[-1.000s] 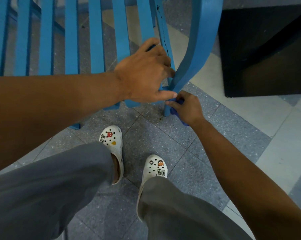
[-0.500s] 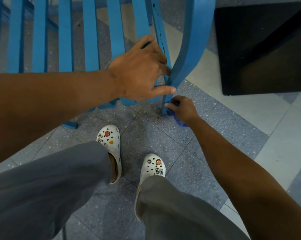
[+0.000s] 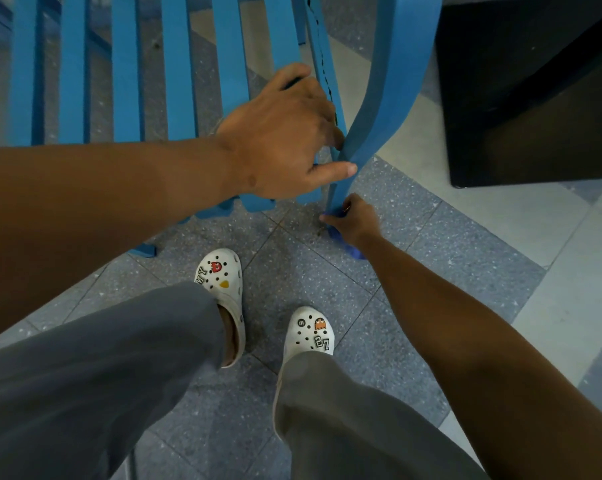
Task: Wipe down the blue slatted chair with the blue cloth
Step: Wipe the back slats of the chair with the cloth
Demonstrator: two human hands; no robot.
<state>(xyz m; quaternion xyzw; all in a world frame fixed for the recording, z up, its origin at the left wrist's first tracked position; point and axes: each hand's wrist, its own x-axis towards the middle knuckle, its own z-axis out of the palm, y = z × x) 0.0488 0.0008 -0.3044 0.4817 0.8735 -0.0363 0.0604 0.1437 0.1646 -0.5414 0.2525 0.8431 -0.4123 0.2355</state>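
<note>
Head view, nearest first: right hand [image 3: 353, 221] pinches the blue cloth [image 3: 348, 244] around the foot of the front leg [image 3: 337, 195], at the floor. Beyond, left hand [image 3: 285, 140] grips the blue slatted chair [image 3: 175, 81] at its seat edge, steadying it. Leg-wiping step; next probably calls for drawing the cloth upward along the curved frame.

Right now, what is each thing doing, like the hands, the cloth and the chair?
Left hand: rests on the chair's slats near the seat edge, fingers curled over a slat.
Right hand: grips the blue cloth low against the chair leg.
Blue cloth: bunched in the right hand, a bit hanging out below.
Blue slatted chair: standing on the floor, held steady.
White clogs: on the feet, flat on the tiled floor.
</note>
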